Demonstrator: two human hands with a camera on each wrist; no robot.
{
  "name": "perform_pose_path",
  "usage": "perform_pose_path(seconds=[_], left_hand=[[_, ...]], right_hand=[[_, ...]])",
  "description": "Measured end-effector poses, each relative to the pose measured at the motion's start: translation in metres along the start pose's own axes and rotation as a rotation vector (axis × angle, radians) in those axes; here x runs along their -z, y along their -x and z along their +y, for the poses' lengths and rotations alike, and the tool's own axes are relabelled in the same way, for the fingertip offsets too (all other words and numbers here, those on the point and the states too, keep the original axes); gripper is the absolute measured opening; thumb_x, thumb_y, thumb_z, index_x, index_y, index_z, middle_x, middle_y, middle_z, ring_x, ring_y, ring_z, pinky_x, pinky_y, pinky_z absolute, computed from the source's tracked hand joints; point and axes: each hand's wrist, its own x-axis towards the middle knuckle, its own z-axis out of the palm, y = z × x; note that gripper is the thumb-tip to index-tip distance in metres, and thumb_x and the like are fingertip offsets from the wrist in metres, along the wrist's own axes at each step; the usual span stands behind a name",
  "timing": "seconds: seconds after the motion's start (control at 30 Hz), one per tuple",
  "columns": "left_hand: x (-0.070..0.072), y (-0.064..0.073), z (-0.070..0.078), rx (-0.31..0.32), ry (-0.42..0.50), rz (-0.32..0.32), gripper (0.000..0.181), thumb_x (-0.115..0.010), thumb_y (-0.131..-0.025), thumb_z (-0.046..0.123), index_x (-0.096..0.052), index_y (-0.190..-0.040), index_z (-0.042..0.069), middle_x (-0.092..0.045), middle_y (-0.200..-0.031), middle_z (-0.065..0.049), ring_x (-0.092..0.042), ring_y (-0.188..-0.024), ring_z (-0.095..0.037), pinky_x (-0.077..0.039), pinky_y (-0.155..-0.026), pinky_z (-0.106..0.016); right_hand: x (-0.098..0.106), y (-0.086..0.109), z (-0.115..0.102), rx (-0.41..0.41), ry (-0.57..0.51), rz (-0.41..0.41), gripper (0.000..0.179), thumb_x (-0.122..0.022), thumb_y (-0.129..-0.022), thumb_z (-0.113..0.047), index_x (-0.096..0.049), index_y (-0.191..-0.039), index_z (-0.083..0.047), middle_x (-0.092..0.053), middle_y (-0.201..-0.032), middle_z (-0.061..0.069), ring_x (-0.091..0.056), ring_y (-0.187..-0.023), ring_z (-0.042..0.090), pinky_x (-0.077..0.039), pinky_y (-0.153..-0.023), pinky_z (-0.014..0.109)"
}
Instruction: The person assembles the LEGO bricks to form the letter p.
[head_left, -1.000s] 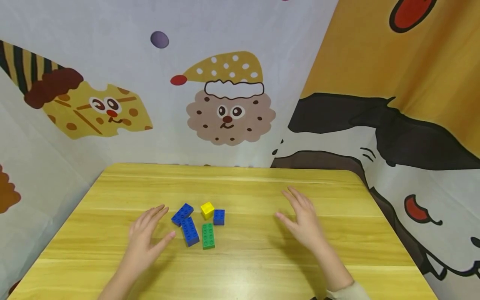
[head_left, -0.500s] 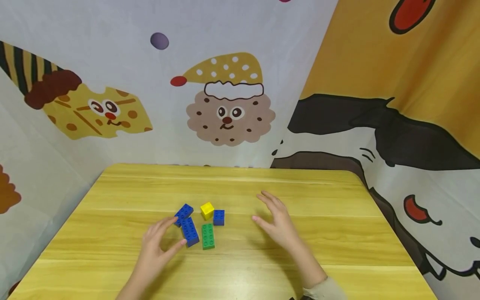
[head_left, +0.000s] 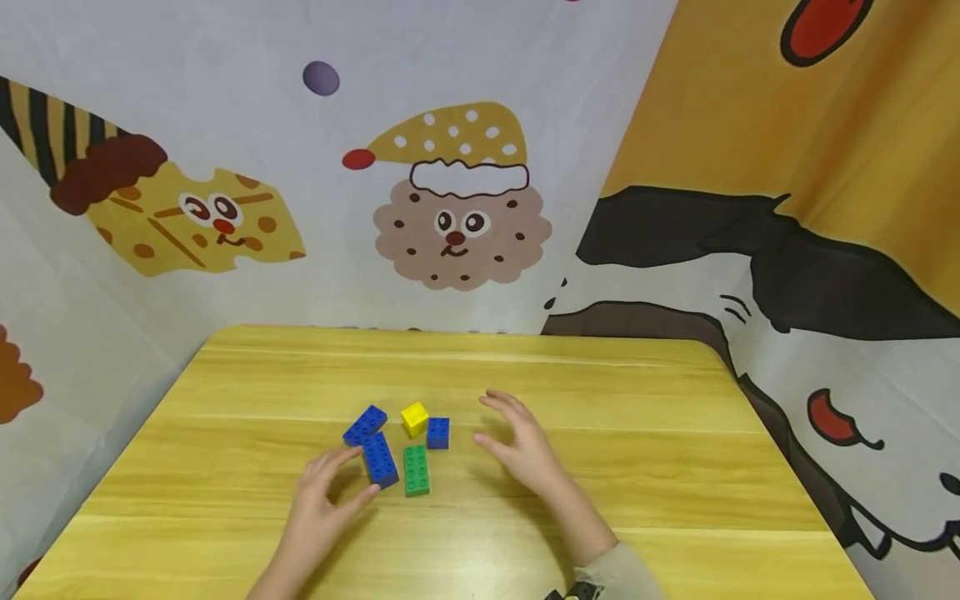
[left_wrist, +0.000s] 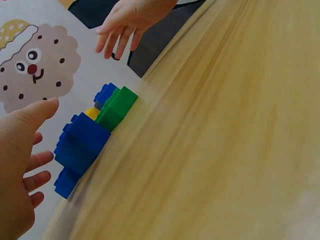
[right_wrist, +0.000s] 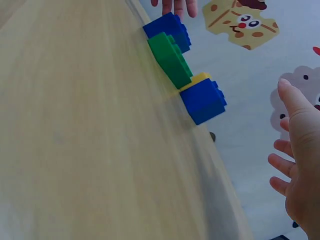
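Note:
Several toy building bricks lie grouped on the table. My left hand (head_left: 318,500) is beside the front long blue brick (head_left: 380,460), thumb and fingers spread about its near left end; the left wrist view shows a gap between hand and bricks. Another long blue brick (head_left: 365,425) touches it at the back, lying at a slant. To its right lies a green brick (head_left: 416,471). Behind that are a small yellow brick (head_left: 414,419) and a short blue brick (head_left: 438,433). Right of these, my right hand (head_left: 522,450) hovers with relaxed fingers, holding nothing.
The wooden table (head_left: 675,433) has rounded far corners. A printed curtain (head_left: 465,67) with cartoon figures hangs behind it and along its sides. A sleeve (head_left: 618,571) covers my right forearm.
My left hand has moved right and slightly down, up to the front blue brick. My right hand has come left towards the group. The bricks have stayed in place.

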Motion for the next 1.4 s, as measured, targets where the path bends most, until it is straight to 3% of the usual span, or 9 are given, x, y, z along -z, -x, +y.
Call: perform_pose_path(seconds=[0.57,0.7,0.83,0.97,1.07,1.23,1.4], left_hand=[[-0.006,0.003,-0.01,0.071,-0.025,-0.02,0.051,-0.085,-0.071,0.012,-0.063,-0.116,0.002,-0.063,-0.113,-0.01,-0.05,-0.108,-0.027,-0.039,-0.092,-0.052],[-0.009,0.003,-0.012,0.076,-0.012,-0.026,0.053,-0.085,-0.07,0.011,-0.063,-0.117,0.003,-0.064,-0.112,-0.009,-0.05,-0.109,-0.026,-0.038,-0.093,-0.049],[-0.011,0.004,-0.014,0.084,-0.014,-0.029,0.055,-0.085,-0.069,0.01,-0.062,-0.119,0.003,-0.064,-0.113,-0.007,-0.052,-0.108,-0.024,-0.038,-0.094,-0.038],[-0.013,0.004,-0.015,0.088,-0.034,-0.025,0.056,-0.086,-0.069,0.01,-0.063,-0.119,0.005,-0.064,-0.113,-0.005,-0.053,-0.106,-0.022,-0.037,-0.092,-0.02],[-0.014,0.004,-0.015,0.089,-0.037,-0.02,0.054,-0.086,-0.069,0.01,-0.063,-0.118,0.005,-0.064,-0.111,-0.004,-0.054,-0.105,-0.021,-0.035,-0.09,-0.015],[-0.015,0.003,-0.014,0.112,-0.036,-0.011,0.05,-0.085,-0.07,0.012,-0.064,-0.115,0.005,-0.065,-0.108,-0.002,-0.056,-0.102,-0.019,-0.038,-0.088,-0.016],[-0.017,0.002,-0.013,0.143,-0.033,-0.011,0.048,-0.085,-0.072,0.014,-0.064,-0.114,0.003,-0.065,-0.109,-0.005,-0.056,-0.102,-0.021,-0.044,-0.089,-0.034]], right_hand=[[-0.03,-0.009,0.005,-0.002,-0.13,-0.122,0.055,-0.072,-0.086,-0.021,-0.051,-0.135,-0.005,-0.046,-0.141,0.014,-0.04,-0.131,0.027,-0.031,-0.106,0.047],[-0.036,-0.011,0.009,-0.017,-0.154,-0.127,0.055,-0.073,-0.086,-0.024,-0.053,-0.133,-0.005,-0.05,-0.138,0.008,-0.043,-0.128,0.022,-0.033,-0.106,0.043],[-0.042,-0.013,0.013,-0.038,-0.167,-0.133,0.054,-0.073,-0.085,-0.027,-0.054,-0.132,-0.007,-0.052,-0.134,0.001,-0.046,-0.125,0.018,-0.035,-0.105,0.039],[-0.046,-0.015,0.013,-0.061,-0.187,-0.132,0.052,-0.073,-0.086,-0.028,-0.056,-0.131,-0.009,-0.054,-0.133,0.001,-0.048,-0.123,0.019,-0.036,-0.104,0.04],[-0.048,-0.016,0.013,-0.082,-0.205,-0.128,0.05,-0.073,-0.085,-0.027,-0.057,-0.13,-0.011,-0.055,-0.131,0.001,-0.05,-0.121,0.02,-0.036,-0.104,0.041],[-0.053,-0.018,0.015,-0.116,-0.214,-0.135,0.049,-0.075,-0.084,-0.025,-0.058,-0.129,-0.012,-0.056,-0.129,-0.001,-0.051,-0.119,0.018,-0.037,-0.103,0.039],[-0.055,-0.019,0.016,-0.109,-0.224,-0.122,0.048,-0.075,-0.084,-0.023,-0.059,-0.128,-0.012,-0.058,-0.127,0.002,-0.053,-0.117,0.021,-0.038,-0.102,0.042]])
